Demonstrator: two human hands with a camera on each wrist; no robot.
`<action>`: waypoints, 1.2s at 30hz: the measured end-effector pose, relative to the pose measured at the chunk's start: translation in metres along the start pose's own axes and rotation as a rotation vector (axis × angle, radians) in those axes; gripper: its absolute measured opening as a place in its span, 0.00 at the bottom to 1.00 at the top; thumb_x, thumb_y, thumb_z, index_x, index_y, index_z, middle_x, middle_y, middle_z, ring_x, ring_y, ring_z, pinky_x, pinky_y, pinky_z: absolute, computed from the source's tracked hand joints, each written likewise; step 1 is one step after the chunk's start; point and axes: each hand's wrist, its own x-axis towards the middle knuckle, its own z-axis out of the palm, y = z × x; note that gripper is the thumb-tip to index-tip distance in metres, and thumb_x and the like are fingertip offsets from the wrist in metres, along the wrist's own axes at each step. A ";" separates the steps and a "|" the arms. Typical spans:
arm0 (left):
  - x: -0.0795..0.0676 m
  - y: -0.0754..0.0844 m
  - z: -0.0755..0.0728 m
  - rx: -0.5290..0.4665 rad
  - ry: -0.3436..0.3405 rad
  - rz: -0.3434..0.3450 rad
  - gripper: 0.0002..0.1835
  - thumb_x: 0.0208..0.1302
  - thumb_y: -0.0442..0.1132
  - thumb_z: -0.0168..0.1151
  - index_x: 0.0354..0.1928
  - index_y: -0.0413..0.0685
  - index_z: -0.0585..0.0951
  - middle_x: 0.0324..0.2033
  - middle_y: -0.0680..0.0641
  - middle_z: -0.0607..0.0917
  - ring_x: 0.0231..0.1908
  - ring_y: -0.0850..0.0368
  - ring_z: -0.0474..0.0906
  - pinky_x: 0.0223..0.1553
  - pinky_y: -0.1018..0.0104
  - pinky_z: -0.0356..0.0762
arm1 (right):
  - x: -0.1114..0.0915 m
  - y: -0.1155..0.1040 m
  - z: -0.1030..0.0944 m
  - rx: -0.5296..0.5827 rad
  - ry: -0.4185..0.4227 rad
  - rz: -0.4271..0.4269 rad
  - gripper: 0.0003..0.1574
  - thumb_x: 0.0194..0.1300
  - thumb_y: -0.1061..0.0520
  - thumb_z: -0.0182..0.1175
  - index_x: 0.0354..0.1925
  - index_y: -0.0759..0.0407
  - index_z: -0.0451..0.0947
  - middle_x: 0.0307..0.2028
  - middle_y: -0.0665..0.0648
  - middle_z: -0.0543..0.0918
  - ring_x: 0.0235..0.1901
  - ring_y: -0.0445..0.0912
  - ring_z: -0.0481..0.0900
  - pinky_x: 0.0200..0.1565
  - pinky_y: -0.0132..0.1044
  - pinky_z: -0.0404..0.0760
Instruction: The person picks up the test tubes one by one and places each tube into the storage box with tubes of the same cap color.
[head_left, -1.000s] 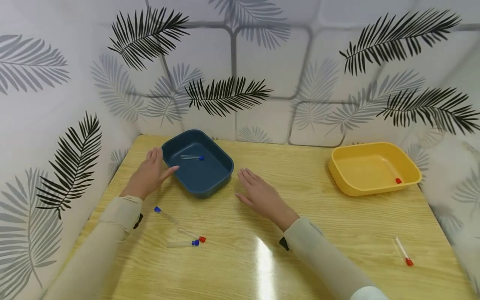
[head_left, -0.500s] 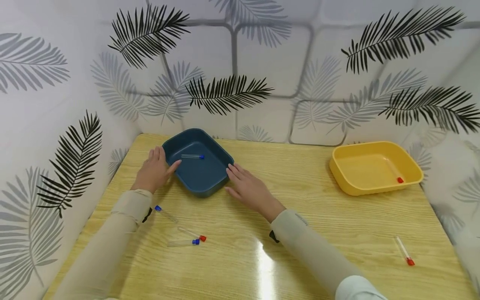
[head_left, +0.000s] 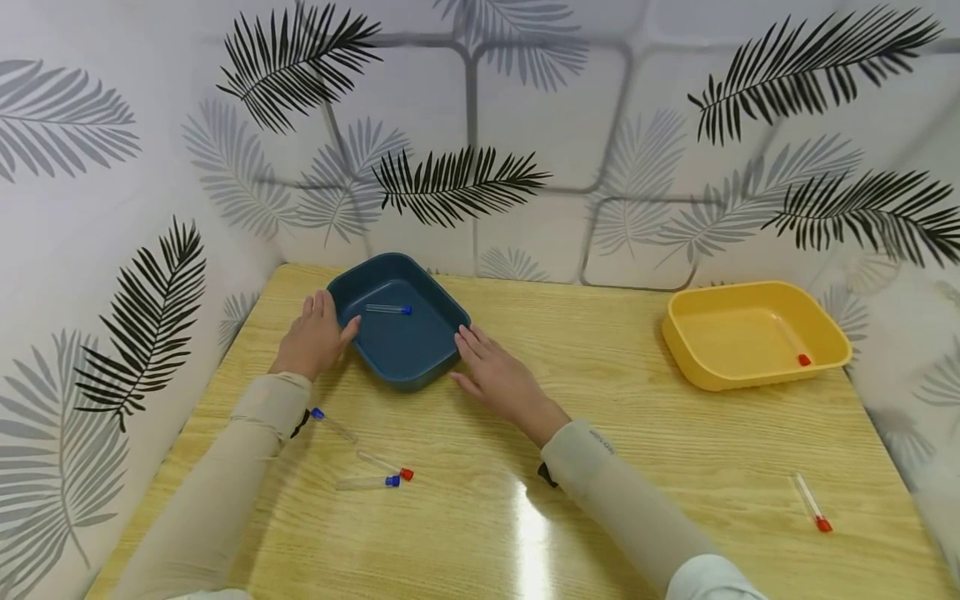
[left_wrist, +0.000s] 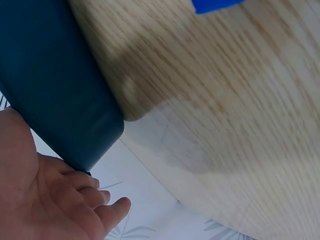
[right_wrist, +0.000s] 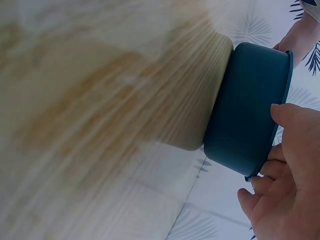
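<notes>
A dark blue plastic tray (head_left: 408,358) stands at the back left of the wooden table, with one blue-capped test tube (head_left: 388,309) lying in it. My left hand (head_left: 311,337) is at the tray's left corner, thumb beside the front rim and fingers along the left side. Across from it, my right hand (head_left: 504,379) lies against the right corner with its fingers extended. In the right wrist view, the thumb (right_wrist: 287,114) meets the tray's wall near the rim. In front of the tray lie two blue-capped tubes (head_left: 371,482) and a red-capped tube (head_left: 386,463).
On the right of the table (head_left: 615,500) stands a yellow tray (head_left: 690,362) with a red-capped tube (head_left: 802,359) inside. Another red-capped tube (head_left: 813,504) lies in front of it. A leaf-patterned wall covering (head_left: 525,233) rises behind and beside the table.
My right hand has moved left to the blue tray's right corner. My left hand has shifted slightly right, closer against the tray. The tubes and the yellow tray stay where they were.
</notes>
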 end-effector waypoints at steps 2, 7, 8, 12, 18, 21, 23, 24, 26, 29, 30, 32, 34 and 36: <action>0.001 0.000 0.000 0.004 0.000 0.003 0.42 0.73 0.55 0.36 0.67 0.23 0.38 0.67 0.25 0.43 0.67 0.31 0.38 0.62 0.39 0.47 | -0.001 0.000 0.000 0.002 0.010 -0.001 0.39 0.70 0.44 0.48 0.68 0.67 0.56 0.68 0.63 0.58 0.69 0.53 0.50 0.65 0.43 0.55; 0.004 0.002 -0.001 0.026 0.002 0.025 0.41 0.73 0.54 0.35 0.67 0.24 0.39 0.67 0.25 0.44 0.67 0.32 0.39 0.63 0.41 0.47 | -0.004 -0.001 -0.001 0.018 0.030 0.001 0.38 0.70 0.45 0.50 0.67 0.67 0.57 0.67 0.63 0.59 0.68 0.54 0.52 0.65 0.43 0.56; 0.004 0.003 -0.001 0.030 0.006 0.034 0.40 0.73 0.54 0.35 0.67 0.23 0.39 0.67 0.25 0.44 0.67 0.32 0.39 0.63 0.41 0.48 | -0.004 -0.001 -0.001 0.017 0.033 0.002 0.37 0.70 0.46 0.50 0.67 0.67 0.57 0.67 0.63 0.59 0.68 0.54 0.52 0.65 0.43 0.56; 0.004 0.006 -0.002 0.041 0.021 0.060 0.40 0.74 0.53 0.35 0.67 0.22 0.42 0.66 0.25 0.46 0.66 0.32 0.42 0.62 0.42 0.51 | -0.008 -0.001 -0.001 0.015 0.029 0.007 0.36 0.69 0.47 0.51 0.67 0.67 0.59 0.66 0.63 0.60 0.68 0.54 0.53 0.65 0.43 0.56; 0.006 0.012 -0.005 0.019 -0.005 0.070 0.41 0.73 0.55 0.37 0.67 0.23 0.41 0.67 0.26 0.46 0.67 0.32 0.41 0.62 0.42 0.51 | -0.015 -0.002 -0.002 0.015 0.026 0.001 0.36 0.69 0.48 0.51 0.67 0.67 0.58 0.66 0.63 0.60 0.68 0.54 0.53 0.66 0.43 0.54; 0.009 0.014 -0.006 0.016 -0.017 0.075 0.42 0.72 0.56 0.38 0.67 0.23 0.41 0.67 0.26 0.47 0.67 0.33 0.41 0.62 0.42 0.53 | -0.020 -0.003 -0.002 0.010 0.029 0.000 0.36 0.69 0.48 0.51 0.67 0.67 0.58 0.66 0.63 0.60 0.68 0.54 0.52 0.66 0.43 0.54; 0.011 0.015 -0.006 0.014 -0.023 0.073 0.42 0.72 0.56 0.39 0.68 0.24 0.42 0.67 0.27 0.47 0.67 0.34 0.41 0.61 0.42 0.54 | -0.023 -0.003 -0.002 0.004 0.025 0.001 0.36 0.70 0.47 0.51 0.67 0.66 0.58 0.67 0.62 0.60 0.68 0.53 0.52 0.66 0.42 0.53; 0.012 0.016 -0.006 0.015 -0.027 0.070 0.43 0.72 0.56 0.39 0.68 0.24 0.42 0.67 0.27 0.47 0.67 0.34 0.41 0.61 0.42 0.53 | -0.024 -0.003 -0.002 0.002 0.026 -0.001 0.36 0.70 0.47 0.50 0.67 0.66 0.57 0.67 0.62 0.60 0.68 0.53 0.52 0.66 0.42 0.53; 0.013 0.018 -0.005 0.013 -0.035 0.067 0.43 0.71 0.57 0.39 0.68 0.25 0.42 0.67 0.28 0.47 0.67 0.34 0.40 0.62 0.41 0.52 | -0.027 -0.003 -0.002 -0.001 0.037 -0.008 0.36 0.70 0.47 0.51 0.67 0.66 0.58 0.67 0.62 0.60 0.68 0.54 0.52 0.66 0.43 0.54; 0.015 0.020 -0.004 0.008 -0.046 0.061 0.44 0.71 0.59 0.38 0.69 0.26 0.41 0.68 0.29 0.46 0.68 0.35 0.39 0.63 0.42 0.51 | -0.031 -0.002 -0.002 -0.003 0.066 -0.023 0.36 0.69 0.48 0.52 0.66 0.67 0.59 0.66 0.63 0.61 0.67 0.54 0.54 0.65 0.43 0.56; 0.015 0.021 -0.003 0.007 -0.049 0.061 0.45 0.70 0.60 0.37 0.69 0.27 0.41 0.68 0.29 0.46 0.68 0.36 0.39 0.63 0.43 0.51 | -0.033 -0.002 -0.003 -0.004 0.076 -0.026 0.36 0.69 0.48 0.52 0.66 0.67 0.60 0.66 0.63 0.62 0.67 0.55 0.54 0.65 0.43 0.56; 0.016 0.024 -0.002 -0.001 -0.046 0.073 0.46 0.70 0.61 0.37 0.69 0.27 0.41 0.68 0.29 0.45 0.68 0.36 0.39 0.62 0.43 0.52 | -0.036 -0.001 -0.004 -0.004 0.090 -0.029 0.35 0.68 0.49 0.54 0.65 0.68 0.61 0.65 0.63 0.63 0.67 0.55 0.55 0.65 0.44 0.57; 0.017 0.026 -0.001 0.000 -0.041 0.089 0.46 0.70 0.62 0.36 0.69 0.26 0.41 0.68 0.29 0.46 0.68 0.36 0.39 0.62 0.43 0.53 | -0.039 -0.001 -0.006 -0.001 0.094 -0.024 0.35 0.68 0.50 0.55 0.65 0.68 0.61 0.65 0.64 0.63 0.67 0.55 0.55 0.64 0.44 0.57; 0.018 0.029 0.000 0.000 -0.032 0.104 0.46 0.69 0.62 0.36 0.69 0.26 0.42 0.68 0.29 0.46 0.68 0.36 0.39 0.62 0.43 0.53 | -0.041 -0.002 -0.007 -0.006 0.091 -0.018 0.35 0.67 0.50 0.55 0.65 0.68 0.62 0.65 0.64 0.64 0.67 0.55 0.56 0.64 0.44 0.57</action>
